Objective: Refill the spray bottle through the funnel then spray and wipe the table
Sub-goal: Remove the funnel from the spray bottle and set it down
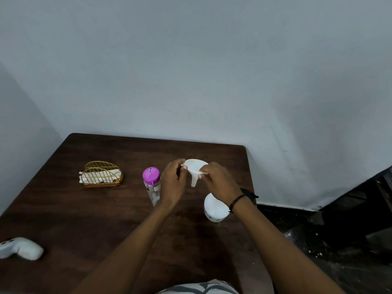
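Note:
A white funnel [195, 169] is held above the dark wooden table [89, 209], its spout pointing down. My left hand [172, 183] pinches its left rim tab and my right hand [219, 183] grips its right rim. Below my right hand stands a white spray bottle [214, 209]; its top is hidden by my wrist, with a bit of black trigger [252, 195] showing behind. A clear bottle with a purple cap [151, 176] stands just left of my left hand.
A gold wire holder with napkins [101, 176] sits at the back left. A white controller-like object [21, 249] lies at the front left edge. The table's right edge drops to a dark floor [328, 240]. Grey walls stand behind.

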Available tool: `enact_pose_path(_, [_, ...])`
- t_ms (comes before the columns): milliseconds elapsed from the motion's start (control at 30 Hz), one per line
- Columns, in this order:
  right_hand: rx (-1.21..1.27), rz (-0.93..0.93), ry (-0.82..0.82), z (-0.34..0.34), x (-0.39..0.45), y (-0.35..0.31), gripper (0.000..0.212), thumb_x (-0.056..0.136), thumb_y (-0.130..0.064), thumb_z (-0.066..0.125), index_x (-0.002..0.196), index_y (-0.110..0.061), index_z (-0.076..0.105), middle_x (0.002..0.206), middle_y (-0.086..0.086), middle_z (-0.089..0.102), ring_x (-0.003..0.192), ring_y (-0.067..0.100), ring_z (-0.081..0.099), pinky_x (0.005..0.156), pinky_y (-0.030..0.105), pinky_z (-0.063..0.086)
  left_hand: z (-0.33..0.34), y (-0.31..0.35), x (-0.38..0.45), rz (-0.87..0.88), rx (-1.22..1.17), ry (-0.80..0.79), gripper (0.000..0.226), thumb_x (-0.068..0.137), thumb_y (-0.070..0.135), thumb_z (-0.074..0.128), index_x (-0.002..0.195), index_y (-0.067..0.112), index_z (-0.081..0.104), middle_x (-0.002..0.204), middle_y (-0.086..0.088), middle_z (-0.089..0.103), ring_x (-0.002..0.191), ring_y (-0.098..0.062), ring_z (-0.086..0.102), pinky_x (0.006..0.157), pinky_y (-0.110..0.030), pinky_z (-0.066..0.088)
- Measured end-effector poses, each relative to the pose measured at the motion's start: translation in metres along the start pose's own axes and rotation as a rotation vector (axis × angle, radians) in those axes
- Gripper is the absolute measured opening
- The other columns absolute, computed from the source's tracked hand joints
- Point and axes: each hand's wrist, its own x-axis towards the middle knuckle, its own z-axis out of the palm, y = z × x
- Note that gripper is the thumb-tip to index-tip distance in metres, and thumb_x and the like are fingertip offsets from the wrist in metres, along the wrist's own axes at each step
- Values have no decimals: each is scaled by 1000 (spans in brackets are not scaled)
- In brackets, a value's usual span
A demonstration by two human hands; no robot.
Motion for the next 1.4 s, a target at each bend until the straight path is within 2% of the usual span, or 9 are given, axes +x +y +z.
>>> enact_pose_path(133, [-88,41,-204,13,15,0,16,96,-23,56,102,-16,69,100,6,68,89,23,62,75,39,52,5,-13,-2,-100,66,-66,29,99,16,51,127,12,60,122,-4,63,109,-13,58,87,-24,47])
enact_pose_path(300, [-197,88,-466,31,35,-2,14,96,-19,52,100,-13,63,106,11,67,86,25,59,71,35,46,12,-26,-5,-181,138,-102,30,99,16,50,128,11,59,125,-8,60,114,-21,58,91,-31,49])
enact_pose_path(467, [-289,133,-580,49,48,-1,21,97,-18,50,113,-11,61,116,10,65,102,29,62,83,36,50,24,-37,-13,-179,176,-110,20,99,15,47,111,12,63,107,0,59,102,-14,54,82,-25,40])
enact_pose_path(567, [-317,140,-601,62,51,0,20,94,-19,55,111,-11,63,113,11,67,103,31,64,75,32,45,31,-49,-15,-221,225,-154,21,97,20,45,107,13,63,107,-5,62,100,-18,57,84,-34,49])
enact_pose_path(667, [-300,173,-608,73,51,-1,22,94,-16,53,112,-11,64,117,13,66,105,32,64,80,34,47,35,-61,-16,-253,260,-168,24,92,25,44,101,13,62,102,-7,62,96,-21,58,83,-41,52])
enact_pose_path(767, [-327,198,-649,80,50,-2,24,96,-15,51,117,-10,62,123,15,63,110,34,62,85,36,48,33,-61,-18,-315,269,-188,16,93,15,50,100,10,63,104,-7,57,93,-22,60,82,-40,53])
enact_pose_path(967, [-324,203,-670,91,46,-2,25,93,-13,53,115,-9,63,125,16,63,114,34,60,89,38,48,35,-72,-23,-376,243,-217,14,90,17,53,97,12,64,105,-6,55,90,-20,62,78,-36,55])
enact_pose_path(1067, [-336,193,-653,93,43,-3,27,93,-15,53,119,-10,61,129,17,60,118,35,58,94,40,47,33,-70,-24,-379,261,-243,18,93,18,52,107,12,62,112,-2,48,95,-18,58,83,-35,54])
enact_pose_path(1400, [-367,143,-456,70,41,-10,23,96,-17,51,117,-11,59,123,14,61,111,34,60,86,39,48,34,-73,-27,-313,294,-232,29,90,16,62,116,3,59,119,-15,51,100,-28,60,86,-36,50])
